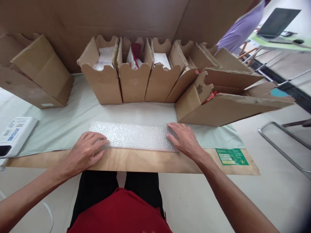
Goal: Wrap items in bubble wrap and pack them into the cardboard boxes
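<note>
A long strip of clear bubble wrap [134, 136] lies flat on the pale green cloth [73, 113] that covers a cardboard work board [136, 161]. My left hand [85, 151] rests on the strip's left end, fingers stretched out flat and pressing it down. My right hand [183, 138] lies on the right end, fingers also flat and spread. Neither hand grips anything.
Several open cardboard bins [132, 81] stand in a row behind the strip, some holding bubble wrap and red items. A tipped box [218, 103] lies at right, another box [36, 74] at left. A white device [14, 134] sits far left. A person in purple [240, 29] stands beyond.
</note>
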`<state>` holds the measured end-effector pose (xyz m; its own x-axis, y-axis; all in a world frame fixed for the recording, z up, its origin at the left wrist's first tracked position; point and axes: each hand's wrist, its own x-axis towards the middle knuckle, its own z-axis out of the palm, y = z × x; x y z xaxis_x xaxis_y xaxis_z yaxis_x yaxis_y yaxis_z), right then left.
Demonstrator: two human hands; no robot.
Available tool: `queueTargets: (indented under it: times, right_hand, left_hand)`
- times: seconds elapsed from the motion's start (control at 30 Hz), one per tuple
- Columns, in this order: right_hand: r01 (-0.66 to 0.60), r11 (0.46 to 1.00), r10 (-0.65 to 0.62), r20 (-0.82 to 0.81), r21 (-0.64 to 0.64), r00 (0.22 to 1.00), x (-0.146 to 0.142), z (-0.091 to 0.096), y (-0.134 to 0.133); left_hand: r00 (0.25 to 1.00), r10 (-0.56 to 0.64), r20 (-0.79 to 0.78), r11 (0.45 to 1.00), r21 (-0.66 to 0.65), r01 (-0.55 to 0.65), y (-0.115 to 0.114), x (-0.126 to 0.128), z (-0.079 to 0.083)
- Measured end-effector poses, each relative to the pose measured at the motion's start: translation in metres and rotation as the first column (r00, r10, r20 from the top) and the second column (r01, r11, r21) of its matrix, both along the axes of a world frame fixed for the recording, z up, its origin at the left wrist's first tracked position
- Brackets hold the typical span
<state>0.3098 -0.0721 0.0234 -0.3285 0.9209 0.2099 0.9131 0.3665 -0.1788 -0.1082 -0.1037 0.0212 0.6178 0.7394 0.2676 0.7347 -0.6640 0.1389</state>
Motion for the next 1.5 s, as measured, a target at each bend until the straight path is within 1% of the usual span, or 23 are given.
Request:
queueTargets:
  times: [0.07, 0.13, 0.23, 0.3, 0.37, 0.47, 0.53, 0.6, 0.7, 0.77, 0.83, 0.9, 0.93, 0.97, 1.03, 1.1, 1.17, 1.23, 1.3, 1.37, 1.43, 1.47, 1.5]
  right_hand:
    - [0.018, 0.995, -0.013, 0.054, -0.094, 0.998, -0.005, 0.001, 0.016]
    - [0.003, 0.984, 0.007, 0.057, -0.178, 0.998, -0.008, 0.002, 0.024]
    - [-0.054, 0.970, 0.049, -0.026, -0.237, 0.998, -0.007, 0.008, 0.020]
    - [-0.094, 0.963, 0.056, -0.156, -0.254, 0.986, -0.005, 0.015, 0.006]
    - [-0.118, 0.949, 0.028, -0.295, -0.292, 0.955, -0.002, 0.024, -0.012]
    - [-0.106, 0.928, -0.069, -0.443, -0.357, 0.894, 0.001, 0.034, -0.043]
    - [-0.088, 0.931, -0.121, -0.528, -0.353, 0.840, 0.003, 0.034, -0.068]
    - [-0.047, 0.941, -0.174, -0.599, -0.335, 0.782, 0.000, 0.028, -0.098]
    - [0.101, 0.938, -0.312, -0.680, -0.331, 0.663, -0.018, 0.005, -0.153]
    - [0.262, 0.899, -0.438, -0.727, -0.351, 0.528, -0.042, -0.015, -0.188]
    - [0.303, 0.874, -0.477, -0.789, -0.380, 0.386, -0.071, -0.033, -0.213]
    - [0.297, 0.876, -0.464, -0.834, -0.381, 0.298, -0.097, -0.047, -0.223]
    - [0.274, 0.887, -0.444, -0.849, -0.372, 0.287, -0.108, -0.051, -0.223]
    - [0.229, 0.905, -0.417, -0.856, -0.359, 0.306, -0.116, -0.054, -0.220]
    - [0.075, 0.946, -0.317, -0.854, -0.315, 0.412, -0.124, -0.052, -0.211]
    - [-0.087, 0.957, -0.195, -0.833, -0.278, 0.518, -0.124, -0.044, -0.201]
    - [-0.178, 0.943, -0.142, -0.825, -0.281, 0.547, -0.117, -0.031, -0.193]
    - [-0.239, 0.912, -0.176, -0.844, -0.334, 0.506, -0.107, -0.016, -0.187]
    - [-0.336, 0.860, -0.222, -0.876, -0.383, 0.429, -0.097, -0.003, -0.180]
    - [-0.447, 0.802, -0.268, -0.907, -0.396, 0.324, -0.089, 0.007, -0.168]
    - [-0.523, 0.767, -0.312, -0.928, -0.373, 0.204, -0.085, 0.014, -0.148]
    - [-0.539, 0.767, -0.325, -0.935, -0.349, 0.143, -0.086, 0.016, -0.135]
    - [-0.536, 0.782, -0.328, -0.941, -0.319, 0.081, -0.087, 0.017, -0.120]
  left_hand:
    - [0.999, -0.017, -0.038, 0.999, 0.035, 0.019, 0.003, 0.006, 0.002]
    - [0.996, -0.030, -0.083, 0.997, 0.072, 0.036, 0.006, 0.011, 0.003]
    - [0.987, -0.035, -0.158, 0.991, 0.121, 0.055, 0.008, 0.014, 0.003]
    - [0.983, -0.047, -0.175, 0.988, 0.139, 0.072, 0.009, 0.013, 0.004]
    - [0.986, -0.058, -0.158, 0.985, 0.151, 0.083, 0.011, 0.011, 0.006]
    - [0.993, -0.051, -0.102, 0.980, 0.189, 0.070, 0.017, 0.012, 0.016]
    - [0.997, -0.046, -0.064, 0.974, 0.219, 0.059, 0.024, 0.016, 0.024]
    - [0.998, -0.055, -0.036, 0.968, 0.244, 0.062, 0.034, 0.024, 0.031]
    - [0.994, -0.104, 0.020, 0.950, 0.297, 0.094, 0.052, 0.041, 0.038]
    - [0.985, -0.153, 0.075, 0.935, 0.335, 0.120, 0.070, 0.056, 0.038]
    - [0.972, -0.205, 0.114, 0.921, 0.358, 0.152, 0.091, 0.073, 0.034]
    - [0.965, -0.236, 0.114, 0.919, 0.349, 0.183, 0.112, 0.090, 0.027]
    - [0.967, -0.237, 0.096, 0.925, 0.326, 0.195, 0.120, 0.097, 0.022]
    - [0.971, -0.227, 0.074, 0.936, 0.291, 0.196, 0.125, 0.102, 0.018]
    - [0.981, -0.189, 0.046, 0.962, 0.211, 0.176, 0.121, 0.107, 0.010]
    - [0.978, -0.199, 0.065, 0.973, 0.127, 0.190, 0.098, 0.104, 0.006]
    - [0.947, -0.291, 0.134, 0.957, 0.024, 0.290, 0.063, 0.095, 0.006]
    - [0.893, -0.381, 0.238, 0.900, -0.126, 0.418, 0.030, 0.084, 0.008]
    - [0.863, -0.374, 0.339, 0.828, -0.298, 0.476, 0.008, 0.073, 0.009]
    - [0.860, -0.297, 0.415, 0.756, -0.449, 0.477, 0.001, 0.064, 0.007]
    - [0.851, -0.186, 0.492, 0.699, -0.542, 0.466, 0.001, 0.057, 0.002]
    - [0.836, -0.115, 0.537, 0.675, -0.574, 0.462, 0.003, 0.056, -0.002]
    - [0.814, -0.039, 0.579, 0.656, -0.599, 0.458, 0.003, 0.055, -0.005]
